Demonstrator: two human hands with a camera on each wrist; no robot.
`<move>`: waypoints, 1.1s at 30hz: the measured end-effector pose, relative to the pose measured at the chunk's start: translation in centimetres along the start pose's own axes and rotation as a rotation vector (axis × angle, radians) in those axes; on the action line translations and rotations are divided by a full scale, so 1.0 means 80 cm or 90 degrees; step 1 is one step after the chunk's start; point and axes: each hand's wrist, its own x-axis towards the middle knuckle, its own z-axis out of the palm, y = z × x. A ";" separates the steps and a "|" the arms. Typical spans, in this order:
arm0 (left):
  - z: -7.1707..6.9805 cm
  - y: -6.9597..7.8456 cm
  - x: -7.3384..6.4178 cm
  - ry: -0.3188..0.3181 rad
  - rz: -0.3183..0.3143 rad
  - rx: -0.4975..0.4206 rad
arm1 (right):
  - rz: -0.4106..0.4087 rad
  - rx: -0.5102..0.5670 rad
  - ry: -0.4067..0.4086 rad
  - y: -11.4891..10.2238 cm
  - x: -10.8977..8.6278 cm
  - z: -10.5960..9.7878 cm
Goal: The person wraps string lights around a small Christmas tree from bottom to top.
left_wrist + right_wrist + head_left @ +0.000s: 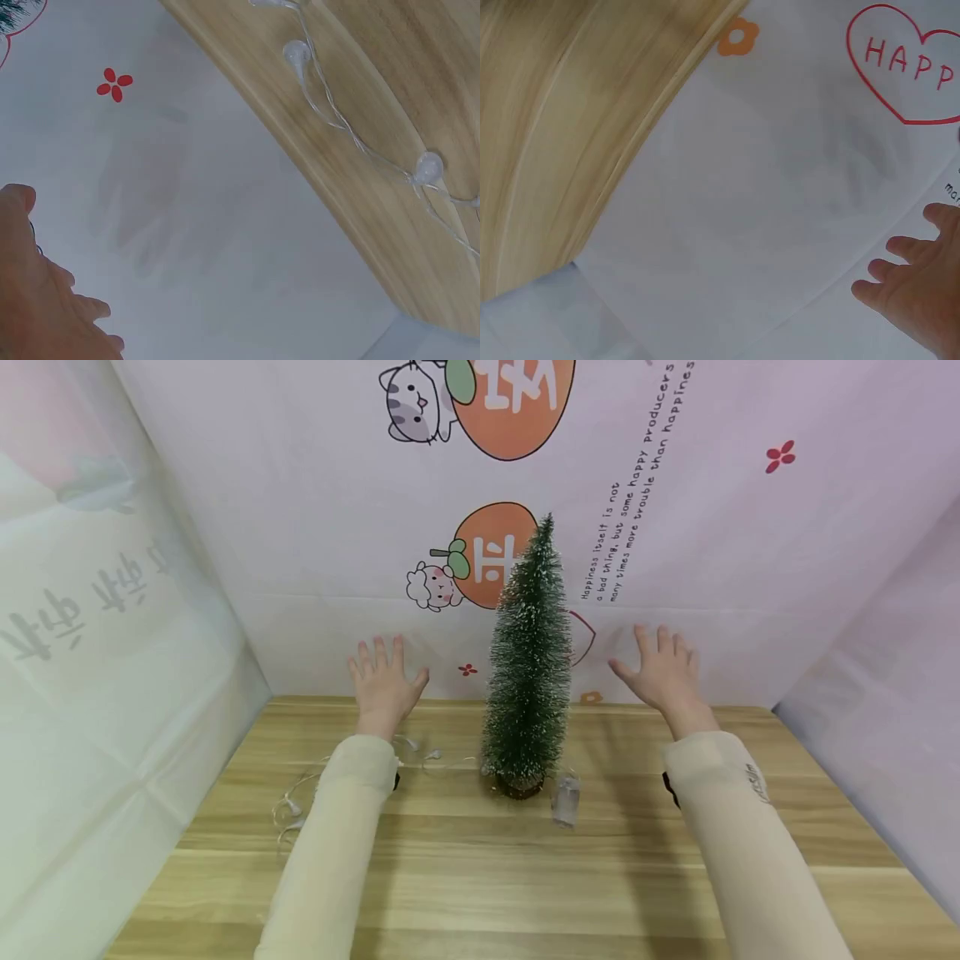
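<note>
A small artificial Christmas tree (528,668) with frosted green bristles stands upright on the wooden table (465,877). To its left my left hand (384,681) is held out with fingers spread, holding nothing. My right hand (666,675) is stretched out the same way on the tree's right side, also holding nothing. A string of lights with clear bulbs (429,167) trails over the table below my left forearm and runs to the tree's base. Beside that base lies a small clear box (566,802), apparently part of the string.
Behind the table hangs a pale printed cloth (315,552) with cartoon animals, orange fruit and lettering. More white cloth (90,693) closes off the left side, and another panel (885,693) the right. The table's back edge meets the rear cloth.
</note>
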 end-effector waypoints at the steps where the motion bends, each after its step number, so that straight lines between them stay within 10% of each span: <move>1: 0.000 -0.001 0.000 0.002 0.000 -0.002 | -0.004 0.007 0.013 -0.001 0.000 -0.001; 16: -0.010 -0.019 -0.021 0.103 0.073 0.010 | -0.088 0.261 0.366 -0.053 -0.040 -0.006; 28: -0.002 -0.058 -0.039 0.148 0.114 0.023 | -0.478 0.267 0.615 -0.141 -0.071 0.014; 33: 0.003 -0.079 -0.044 0.107 0.097 0.031 | -0.624 0.206 0.622 -0.171 -0.074 0.036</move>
